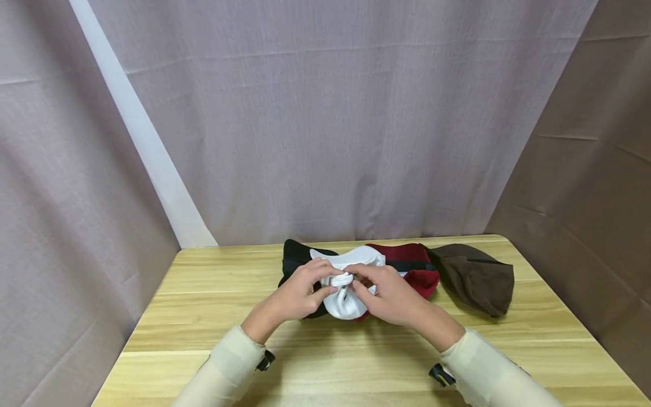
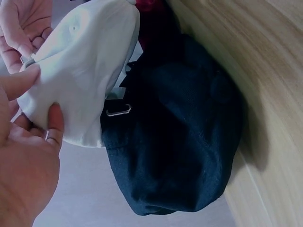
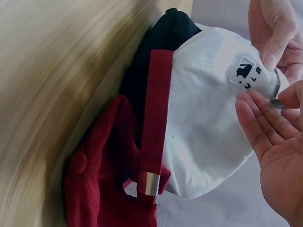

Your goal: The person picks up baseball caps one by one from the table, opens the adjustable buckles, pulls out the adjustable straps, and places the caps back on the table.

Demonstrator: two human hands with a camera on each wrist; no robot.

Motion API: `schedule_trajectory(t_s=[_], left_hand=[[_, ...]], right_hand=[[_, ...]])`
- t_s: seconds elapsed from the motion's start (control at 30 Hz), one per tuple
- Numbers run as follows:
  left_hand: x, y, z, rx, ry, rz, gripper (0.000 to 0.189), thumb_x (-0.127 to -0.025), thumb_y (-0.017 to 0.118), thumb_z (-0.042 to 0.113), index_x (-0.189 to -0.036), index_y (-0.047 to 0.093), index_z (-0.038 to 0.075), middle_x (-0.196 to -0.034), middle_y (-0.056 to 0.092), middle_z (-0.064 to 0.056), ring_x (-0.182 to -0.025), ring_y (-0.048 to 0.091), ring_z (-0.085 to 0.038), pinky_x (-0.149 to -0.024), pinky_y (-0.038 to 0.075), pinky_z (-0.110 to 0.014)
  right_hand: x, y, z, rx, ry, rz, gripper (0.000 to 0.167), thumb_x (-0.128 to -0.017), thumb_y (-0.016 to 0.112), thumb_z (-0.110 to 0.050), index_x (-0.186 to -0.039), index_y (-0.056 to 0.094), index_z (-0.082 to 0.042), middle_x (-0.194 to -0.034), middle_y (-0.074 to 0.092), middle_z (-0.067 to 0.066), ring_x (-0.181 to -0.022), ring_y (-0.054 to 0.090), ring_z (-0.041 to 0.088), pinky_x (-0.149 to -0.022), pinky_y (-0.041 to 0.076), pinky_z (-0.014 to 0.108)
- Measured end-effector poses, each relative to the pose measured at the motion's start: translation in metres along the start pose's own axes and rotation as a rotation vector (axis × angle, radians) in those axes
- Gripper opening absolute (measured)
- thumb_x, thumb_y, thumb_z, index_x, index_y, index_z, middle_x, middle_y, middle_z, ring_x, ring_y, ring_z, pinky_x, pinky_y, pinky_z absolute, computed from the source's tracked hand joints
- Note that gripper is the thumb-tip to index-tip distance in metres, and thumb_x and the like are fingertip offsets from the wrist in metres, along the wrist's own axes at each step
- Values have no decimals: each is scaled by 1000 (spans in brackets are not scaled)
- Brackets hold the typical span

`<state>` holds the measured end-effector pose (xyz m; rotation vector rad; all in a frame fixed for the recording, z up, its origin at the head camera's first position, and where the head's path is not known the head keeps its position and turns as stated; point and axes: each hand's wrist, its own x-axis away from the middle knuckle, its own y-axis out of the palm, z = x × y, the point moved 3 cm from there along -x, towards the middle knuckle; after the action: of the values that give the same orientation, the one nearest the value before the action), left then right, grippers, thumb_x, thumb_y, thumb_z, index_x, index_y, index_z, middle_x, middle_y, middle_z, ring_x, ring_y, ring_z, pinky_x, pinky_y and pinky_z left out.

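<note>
Evidently, left hand and right hand pinch the strap between fingers. Hard tugging could jolt the red cap, at its two o'clock.

White cap carries black MLB lettering. Black cap reads blue-black in left-wrist view. Red cap: deep red. Brown cap: dark brown. Table: yellow-tan, streaked wood grain. Back curtain: greyish mauve. Sleeves: cream.

Grey curtains hang behind a seemingly wooden table.
</note>
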<state>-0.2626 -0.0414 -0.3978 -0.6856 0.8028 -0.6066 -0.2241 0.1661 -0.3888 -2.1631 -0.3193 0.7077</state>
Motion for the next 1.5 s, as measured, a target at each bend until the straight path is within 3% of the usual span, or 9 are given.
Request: schedule_trajectory(t_s=[0.1, 0.23, 0.4, 0.53, 0.63, 0.77, 0.97, 1.2, 1.5], left_hand=[[0, -1, 0, 9, 11, 47, 29, -100, 72, 8, -129, 74, 7, -121, 77, -7, -111, 68, -21, -92, 58, -35], [-1, -2, 0, 0, 19, 84, 29, -99, 74, 9, -127, 75, 4, -119, 78, -9, -110, 71, -23, -92, 59, -37], [-2, -1, 0, -20, -7, 78, 30, -100, 73, 11, -130, 74, 3, -120, 78, -9, -108, 71, -20, -88, 59, -32], [-2, 0, 0, -31, -8, 76, 31, -101, 73, 12, -131, 73, 4, -120, 78, -9, -106, 71, -19, -86, 59, -30], [-3, 0, 2, -43, 2, 79, 31, -101, 73, 13, -131, 74, 5, -119, 78, -8, -108, 71, -19, -86, 60, -31], [-4, 0, 5, -67, 18, 79, 31, -101, 73, 16, -131, 74, 6, -119, 78, -6, -110, 72, -20, -89, 59, -30], [-6, 2, 8, -126, 14, 78, 29, -102, 73, 14, -131, 75, 8, -115, 78, -4, -107, 71, -18, -87, 58, -30], [-9, 4, 14, -241, -15, 85, 24, -101, 71, 9, -125, 77, 8, -111, 79, -3, -109, 72, -20, -95, 60, -36], [-12, 6, 14, -234, 6, 79, 24, -101, 72, 10, -124, 77, 6, -113, 79, -4, -109, 72, -20, -97, 60, -36]], right_hand=[[0, -1, 0, 6, -9, 8, 30, -105, 62, -15, -133, 73, -12, -124, 80, 1, -96, 77, 9, -78, 62, 26], [0, -2, 0, 46, -7, 31, 33, -104, 65, -15, -136, 70, -7, -103, 81, -2, -81, 71, 1, -70, 58, 23], [1, -3, -8, 183, -55, 126, 35, -100, 72, -16, -133, 67, -5, -71, 66, -12, -54, 44, -10, -54, 42, 16], [3, -2, -19, 280, -146, 215, 28, -96, 76, -14, -121, 68, -6, -60, 52, -13, -48, 30, -10, -47, 30, 13], [2, -1, -26, 322, -183, 234, 22, -96, 76, -15, -114, 69, -6, -57, 51, -12, -47, 28, -9, -46, 27, 11], [-1, 3, -32, 354, -172, 218, 18, -97, 75, -18, -110, 69, -7, -58, 56, -10, -45, 36, -5, -45, 30, 13], [-5, 7, -37, 369, -60, 202, 19, -97, 77, -19, -105, 64, -8, -60, 62, -7, -46, 49, 5, -47, 40, 23], [-11, 11, -37, 368, 61, 154, 19, -99, 75, -19, -96, 59, -9, -66, 61, -1, -52, 56, 15, -49, 44, 30], [-13, 12, -33, 353, 35, 142, 18, -99, 73, -11, -93, 56, -8, -65, 57, -2, -54, 53, 12, -50, 41, 27]])
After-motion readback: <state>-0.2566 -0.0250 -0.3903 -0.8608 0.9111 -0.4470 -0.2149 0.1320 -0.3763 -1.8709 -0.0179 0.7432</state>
